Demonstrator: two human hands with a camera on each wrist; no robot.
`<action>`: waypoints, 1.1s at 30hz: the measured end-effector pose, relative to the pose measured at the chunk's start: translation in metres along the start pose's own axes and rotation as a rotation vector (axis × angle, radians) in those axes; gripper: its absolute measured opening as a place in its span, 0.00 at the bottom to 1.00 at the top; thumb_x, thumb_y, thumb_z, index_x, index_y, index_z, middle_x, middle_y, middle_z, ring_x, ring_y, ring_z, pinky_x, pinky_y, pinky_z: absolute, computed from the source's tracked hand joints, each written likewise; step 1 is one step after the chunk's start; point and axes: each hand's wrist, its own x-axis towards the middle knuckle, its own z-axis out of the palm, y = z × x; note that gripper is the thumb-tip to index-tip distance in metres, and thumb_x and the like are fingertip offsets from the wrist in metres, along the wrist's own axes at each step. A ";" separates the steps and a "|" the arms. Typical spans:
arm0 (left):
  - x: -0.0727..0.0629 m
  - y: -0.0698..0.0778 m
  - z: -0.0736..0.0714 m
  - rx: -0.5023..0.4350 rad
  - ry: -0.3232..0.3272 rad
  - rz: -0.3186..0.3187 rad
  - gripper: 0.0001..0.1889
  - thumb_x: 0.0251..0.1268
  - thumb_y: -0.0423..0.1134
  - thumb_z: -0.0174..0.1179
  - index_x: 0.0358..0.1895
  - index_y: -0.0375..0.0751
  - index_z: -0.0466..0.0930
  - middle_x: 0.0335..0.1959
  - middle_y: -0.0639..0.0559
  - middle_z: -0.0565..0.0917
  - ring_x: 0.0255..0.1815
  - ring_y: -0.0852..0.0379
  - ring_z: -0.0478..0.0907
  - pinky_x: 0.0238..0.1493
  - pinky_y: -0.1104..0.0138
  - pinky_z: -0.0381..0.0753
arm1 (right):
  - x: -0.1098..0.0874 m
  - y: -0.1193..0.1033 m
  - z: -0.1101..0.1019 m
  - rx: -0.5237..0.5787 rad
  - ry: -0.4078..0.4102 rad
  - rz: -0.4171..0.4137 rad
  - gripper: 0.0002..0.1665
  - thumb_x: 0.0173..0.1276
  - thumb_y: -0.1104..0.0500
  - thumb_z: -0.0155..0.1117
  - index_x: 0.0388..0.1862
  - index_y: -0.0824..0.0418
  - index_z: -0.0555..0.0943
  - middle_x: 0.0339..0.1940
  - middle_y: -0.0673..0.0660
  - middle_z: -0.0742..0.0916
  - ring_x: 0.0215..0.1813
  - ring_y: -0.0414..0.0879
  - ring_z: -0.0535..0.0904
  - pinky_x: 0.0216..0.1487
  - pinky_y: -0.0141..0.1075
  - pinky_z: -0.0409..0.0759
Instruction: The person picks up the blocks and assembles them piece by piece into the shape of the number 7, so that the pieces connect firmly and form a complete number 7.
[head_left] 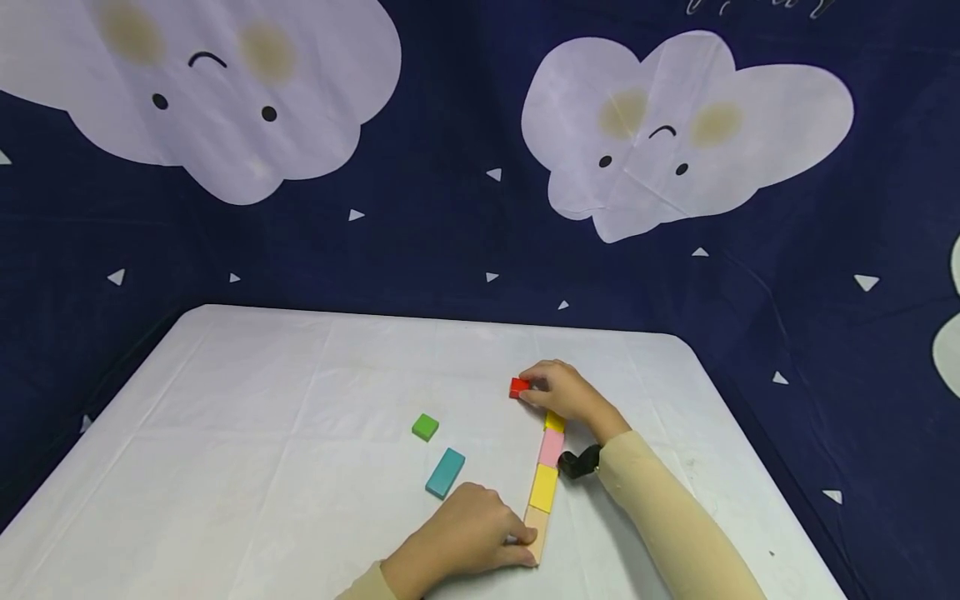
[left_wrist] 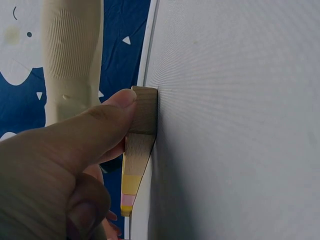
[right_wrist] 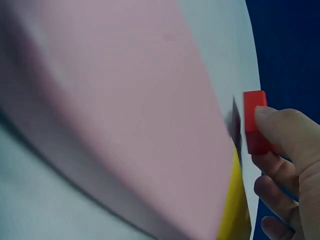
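Observation:
A row of small blocks runs away from me along the table: a plain wooden block (head_left: 537,533) nearest, then a yellow block (head_left: 543,487), a pink block (head_left: 551,447) and another yellow block (head_left: 555,422). My left hand (head_left: 471,529) pinches the wooden block at the near end between thumb and fingers. Past the far end, my right hand (head_left: 566,392) holds a red block (right_wrist: 255,125) between thumb and fingers. In the right wrist view, the pink block (right_wrist: 135,100) looms large close to the camera, with a bit of yellow behind it.
Left of the row lie a teal block (head_left: 446,473) and, farther off, a green block (head_left: 425,427). A black device (head_left: 580,462) sits at my right wrist, close beside the row. The white-covered table (head_left: 247,400) ends at a dark blue cloth (head_left: 435,250).

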 end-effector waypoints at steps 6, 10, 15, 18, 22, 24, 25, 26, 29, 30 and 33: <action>0.000 0.000 0.000 -0.015 -0.020 -0.006 0.12 0.59 0.64 0.63 0.41 0.72 0.89 0.33 0.78 0.87 0.17 0.79 0.66 0.20 0.78 0.57 | 0.002 0.006 -0.004 -0.016 0.061 -0.011 0.22 0.69 0.54 0.66 0.59 0.60 0.81 0.54 0.56 0.85 0.54 0.50 0.79 0.62 0.48 0.76; 0.001 0.000 0.000 -0.011 -0.015 0.000 0.11 0.59 0.64 0.63 0.40 0.72 0.89 0.32 0.77 0.87 0.17 0.79 0.66 0.20 0.78 0.57 | 0.002 0.012 -0.008 -0.056 0.084 0.021 0.23 0.71 0.54 0.64 0.62 0.61 0.79 0.57 0.59 0.83 0.55 0.53 0.78 0.64 0.50 0.75; 0.001 0.001 -0.001 -0.025 -0.036 -0.009 0.12 0.60 0.64 0.62 0.42 0.71 0.89 0.33 0.77 0.87 0.18 0.80 0.66 0.21 0.78 0.58 | 0.005 0.024 -0.013 -0.070 0.122 0.059 0.24 0.74 0.56 0.61 0.64 0.64 0.76 0.59 0.62 0.81 0.57 0.55 0.77 0.65 0.50 0.74; 0.001 0.001 -0.001 -0.020 -0.027 -0.006 0.12 0.60 0.64 0.63 0.41 0.72 0.89 0.33 0.78 0.87 0.17 0.80 0.65 0.20 0.78 0.57 | 0.006 0.031 -0.014 -0.058 0.140 0.091 0.23 0.74 0.57 0.60 0.65 0.65 0.75 0.60 0.63 0.79 0.57 0.55 0.77 0.65 0.51 0.74; 0.000 0.001 -0.001 -0.011 -0.001 0.003 0.11 0.59 0.63 0.63 0.40 0.71 0.89 0.33 0.77 0.87 0.17 0.80 0.65 0.20 0.79 0.56 | 0.006 0.042 -0.013 -0.070 0.149 0.130 0.23 0.75 0.57 0.59 0.65 0.65 0.75 0.61 0.64 0.78 0.58 0.56 0.76 0.66 0.52 0.72; 0.000 0.000 -0.001 -0.008 0.005 0.005 0.11 0.59 0.63 0.64 0.40 0.70 0.90 0.33 0.77 0.87 0.17 0.80 0.65 0.20 0.79 0.56 | 0.006 0.046 -0.013 -0.075 0.152 0.144 0.23 0.75 0.57 0.59 0.64 0.65 0.75 0.61 0.64 0.78 0.58 0.56 0.76 0.67 0.52 0.71; 0.000 0.000 -0.001 -0.008 0.006 0.005 0.11 0.59 0.63 0.64 0.40 0.70 0.90 0.33 0.77 0.87 0.18 0.80 0.65 0.20 0.79 0.56 | 0.006 0.048 -0.013 -0.080 0.154 0.145 0.22 0.75 0.57 0.59 0.64 0.65 0.75 0.61 0.64 0.78 0.59 0.57 0.76 0.68 0.52 0.71; 0.000 0.000 -0.001 -0.009 0.004 0.004 0.11 0.59 0.63 0.64 0.41 0.71 0.89 0.33 0.77 0.87 0.18 0.80 0.66 0.20 0.79 0.56 | 0.006 0.050 -0.013 -0.084 0.155 0.145 0.22 0.75 0.57 0.59 0.64 0.65 0.76 0.60 0.64 0.79 0.59 0.57 0.76 0.68 0.53 0.70; 0.000 0.001 -0.002 -0.010 -0.003 0.000 0.12 0.59 0.64 0.63 0.41 0.71 0.89 0.33 0.78 0.87 0.18 0.80 0.66 0.20 0.79 0.56 | 0.005 0.054 -0.014 -0.095 0.152 0.133 0.21 0.75 0.59 0.59 0.62 0.68 0.76 0.59 0.65 0.79 0.60 0.59 0.76 0.68 0.53 0.70; 0.000 0.001 -0.002 -0.010 -0.006 -0.003 0.12 0.59 0.64 0.63 0.41 0.72 0.89 0.33 0.78 0.87 0.18 0.80 0.67 0.20 0.79 0.57 | 0.005 0.055 -0.015 -0.103 0.147 0.123 0.21 0.75 0.59 0.58 0.62 0.68 0.76 0.58 0.66 0.80 0.60 0.59 0.76 0.68 0.54 0.70; 0.000 0.001 -0.002 -0.013 -0.015 -0.010 0.12 0.59 0.64 0.63 0.42 0.72 0.89 0.34 0.78 0.87 0.18 0.80 0.68 0.20 0.78 0.57 | 0.005 0.057 -0.016 -0.119 0.125 0.112 0.21 0.75 0.60 0.58 0.62 0.69 0.76 0.58 0.66 0.80 0.60 0.60 0.76 0.68 0.54 0.70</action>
